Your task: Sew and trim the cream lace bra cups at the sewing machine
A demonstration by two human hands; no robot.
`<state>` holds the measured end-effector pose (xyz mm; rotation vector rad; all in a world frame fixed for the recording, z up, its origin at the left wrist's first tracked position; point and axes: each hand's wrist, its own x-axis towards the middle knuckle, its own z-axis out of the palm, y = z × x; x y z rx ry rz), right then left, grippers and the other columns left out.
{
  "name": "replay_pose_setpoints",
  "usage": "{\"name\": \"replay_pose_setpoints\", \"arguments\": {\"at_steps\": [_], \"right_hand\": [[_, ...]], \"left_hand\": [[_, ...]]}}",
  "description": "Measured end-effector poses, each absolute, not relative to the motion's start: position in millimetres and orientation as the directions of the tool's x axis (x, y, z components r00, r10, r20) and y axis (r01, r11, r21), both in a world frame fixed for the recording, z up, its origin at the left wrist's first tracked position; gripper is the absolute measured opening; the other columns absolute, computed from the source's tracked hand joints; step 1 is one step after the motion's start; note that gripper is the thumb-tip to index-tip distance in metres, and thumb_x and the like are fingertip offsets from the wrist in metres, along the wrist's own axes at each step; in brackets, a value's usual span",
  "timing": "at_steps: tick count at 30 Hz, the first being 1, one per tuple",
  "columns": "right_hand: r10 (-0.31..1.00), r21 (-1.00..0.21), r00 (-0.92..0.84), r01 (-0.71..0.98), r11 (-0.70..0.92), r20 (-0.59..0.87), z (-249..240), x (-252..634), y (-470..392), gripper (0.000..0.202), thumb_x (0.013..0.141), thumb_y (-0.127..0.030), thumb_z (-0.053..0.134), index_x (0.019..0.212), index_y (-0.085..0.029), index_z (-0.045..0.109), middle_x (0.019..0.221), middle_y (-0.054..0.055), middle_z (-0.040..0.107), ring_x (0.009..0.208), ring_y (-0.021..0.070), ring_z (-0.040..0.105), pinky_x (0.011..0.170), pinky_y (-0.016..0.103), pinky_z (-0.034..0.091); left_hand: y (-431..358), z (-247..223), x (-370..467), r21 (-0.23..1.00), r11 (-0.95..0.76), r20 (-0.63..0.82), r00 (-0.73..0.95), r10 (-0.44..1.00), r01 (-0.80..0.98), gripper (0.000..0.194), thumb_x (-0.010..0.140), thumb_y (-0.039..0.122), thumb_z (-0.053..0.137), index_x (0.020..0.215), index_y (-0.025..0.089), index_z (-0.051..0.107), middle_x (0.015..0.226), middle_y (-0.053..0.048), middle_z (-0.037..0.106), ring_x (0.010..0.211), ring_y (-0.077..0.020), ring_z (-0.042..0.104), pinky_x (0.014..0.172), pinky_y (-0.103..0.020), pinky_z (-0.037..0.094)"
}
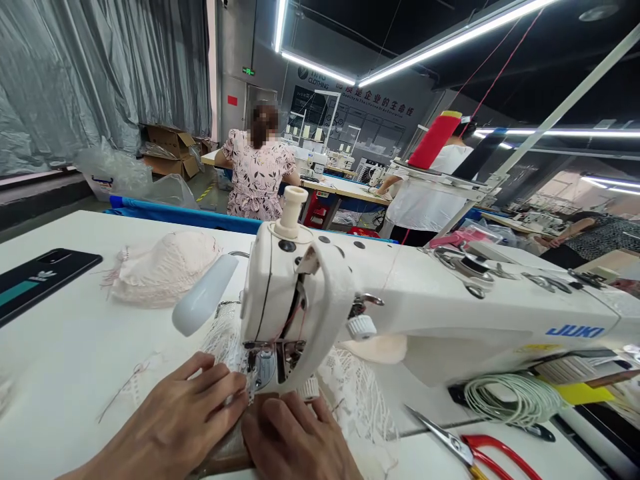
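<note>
A white sewing machine (300, 287) stands in front of me, its needle area and metal presser foot (265, 367) just beyond my fingers. White fringed lace (225, 337) runs beside the foot, and more of this lace spreads to the right of the machine head. My left hand (195, 407) lies left of the foot, its bent fingers close together and pressing on the lace. Close in front of the foot, my right hand (295, 433) is curled with knuckles up; its fingertips and whatever they grip are hidden. Brownish material shows under both hands.
A pale lace-edged cup piece (165, 270) and a phone (45, 280) lie left. Red-handled scissors (465, 450) and a coil of pale cord (515, 399) lie right. A red thread cone (435, 140) stands behind the machine. Other people (263, 167) sit at tables beyond.
</note>
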<state>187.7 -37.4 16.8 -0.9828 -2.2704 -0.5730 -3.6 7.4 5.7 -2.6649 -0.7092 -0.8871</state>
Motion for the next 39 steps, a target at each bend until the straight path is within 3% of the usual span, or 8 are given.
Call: {"name": "replay_pose_setpoints", "arguments": {"at_steps": [6,13,20,29,32,35,39], "right_hand": [[0.511,0.112,-0.507,0.777,0.619,0.694,17.5,186.3,-37.0,0.022,0.087,-0.007,0.050,0.072,-0.020,0.058,0.061,-0.002,0.052,0.056,0.0123,0.045,0.056,0.031,0.028],[0.495,0.138,-0.510,0.781,0.608,0.703,15.5,185.5,-36.5,0.023,0.090,-0.008,0.047,0.074,-0.020,0.059,0.060,-0.002,0.050,0.056,0.0126,0.042,0.056,0.030,0.027],[0.494,0.163,-0.530,0.778,0.607,0.689,16.5,188.6,-37.5,0.017,0.089,-0.009,0.049,0.079,-0.019,0.059,0.063,-0.002,0.050,0.057,0.0134,0.044,0.056,0.030,0.026],[0.476,0.133,-0.516,0.765,0.630,0.712,19.9,189.5,-35.6,0.022,0.089,-0.008,0.048,0.072,-0.019,0.056,0.060,-0.003,0.051,0.054,0.0122,0.045,0.059,0.030,0.029],[0.524,0.002,-0.576,0.674,0.738,0.627,45.4,212.5,-35.0,0.020,0.095,-0.014,0.042,0.085,-0.019,0.059,0.068,-0.001,0.057,0.058,0.0122,0.048,0.060,0.029,0.034],[0.741,-0.167,-0.559,0.745,0.646,0.373,74.0,239.9,-36.1,0.016,0.095,-0.014,0.044,0.086,-0.018,0.056,0.077,0.002,0.060,0.069,0.0141,0.053,0.061,0.026,0.038],[0.863,-0.098,-0.490,0.859,0.502,0.123,81.8,252.4,-37.9,0.013,0.087,-0.019,0.063,0.077,-0.019,0.055,0.086,0.001,0.061,0.078,0.0152,0.056,0.065,0.025,0.041]], "left_hand": [[5.8,10.8,2.4,-0.039,-0.856,0.666,0.652,0.362,0.515,0.032,0.096,0.008,0.039,0.081,0.022,0.062,0.071,0.005,0.063,0.070,-0.0124,0.056,0.081,-0.031,0.037],[4.1,13.3,1.5,-0.083,-0.860,0.638,0.690,0.342,0.503,0.027,0.094,0.006,0.041,0.086,0.020,0.063,0.074,0.004,0.062,0.070,-0.0123,0.055,0.083,-0.031,0.036],[4.9,-0.5,-1.3,-0.010,-0.854,0.592,0.691,0.415,0.521,0.023,0.089,0.005,0.045,0.082,0.020,0.061,0.080,0.004,0.063,0.070,-0.0120,0.056,0.087,-0.033,0.037],[0.1,4.5,-4.1,-0.039,-0.849,0.571,0.708,0.414,0.528,0.021,0.087,0.009,0.049,0.088,0.023,0.064,0.085,0.003,0.065,0.076,-0.0139,0.057,0.088,-0.032,0.039],[1.4,0.7,-6.2,-0.042,-0.863,0.600,0.703,0.382,0.504,0.021,0.091,0.014,0.046,0.095,0.023,0.064,0.092,0.001,0.067,0.083,-0.0151,0.059,0.093,-0.033,0.036],[3.6,-5.2,-6.8,-0.061,-0.884,0.627,0.707,0.326,0.463,0.028,0.096,0.017,0.038,0.101,0.025,0.064,0.102,0.001,0.070,0.092,-0.0155,0.060,0.101,-0.034,0.029],[4.3,-11.2,-4.4,-0.057,-0.886,0.667,0.678,0.309,0.459,0.037,0.096,0.011,0.030,0.102,0.025,0.064,0.101,0.001,0.072,0.092,-0.0153,0.061,0.104,-0.035,0.025]]}}
